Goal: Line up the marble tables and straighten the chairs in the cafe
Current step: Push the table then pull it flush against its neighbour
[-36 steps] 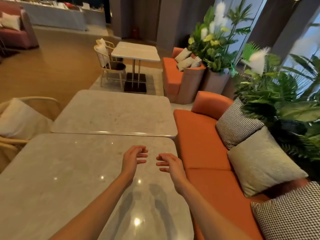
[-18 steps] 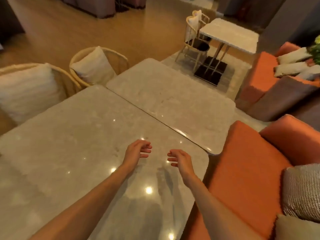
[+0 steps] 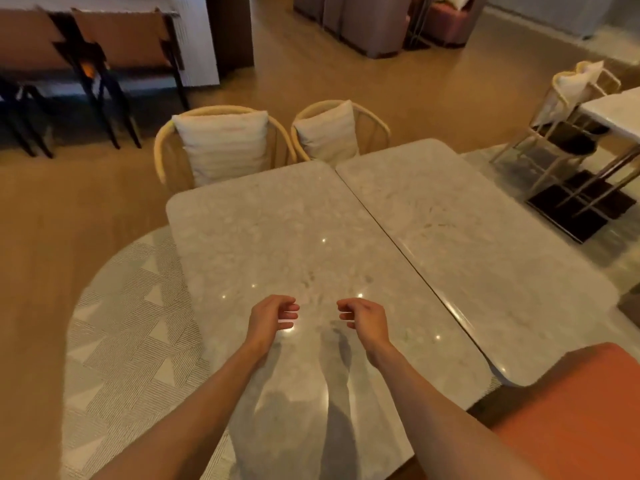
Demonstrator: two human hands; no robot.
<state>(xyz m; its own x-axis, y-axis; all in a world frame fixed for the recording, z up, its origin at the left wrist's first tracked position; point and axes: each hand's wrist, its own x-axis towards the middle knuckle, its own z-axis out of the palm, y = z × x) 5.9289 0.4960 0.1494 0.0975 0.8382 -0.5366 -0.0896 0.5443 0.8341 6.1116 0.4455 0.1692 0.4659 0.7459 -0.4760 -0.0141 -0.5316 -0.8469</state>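
Observation:
Two marble tables stand edge to edge: the near marble table (image 3: 263,244) under my arms and the second marble table (image 3: 478,237) to its right, with a thin dark seam between them. My left hand (image 3: 272,318) and my right hand (image 3: 363,318) hover just above the near table, fingers loosely curled and apart, holding nothing. Two rattan chairs face the tables' far side: the left chair (image 3: 221,147) and the right chair (image 3: 341,131), each with a cream cushion leaning against its back.
An orange sofa (image 3: 575,410) sits at the lower right against the tables. A patterned grey rug (image 3: 121,341) lies under the tables. Another marble table (image 3: 620,110) with a wire chair (image 3: 571,95) stands at the far right. Dark-legged benches (image 3: 86,57) line the far left.
My view has swung left, from the sofa and plants towards the two rattan chairs. My hands stay over the near table, a little further apart.

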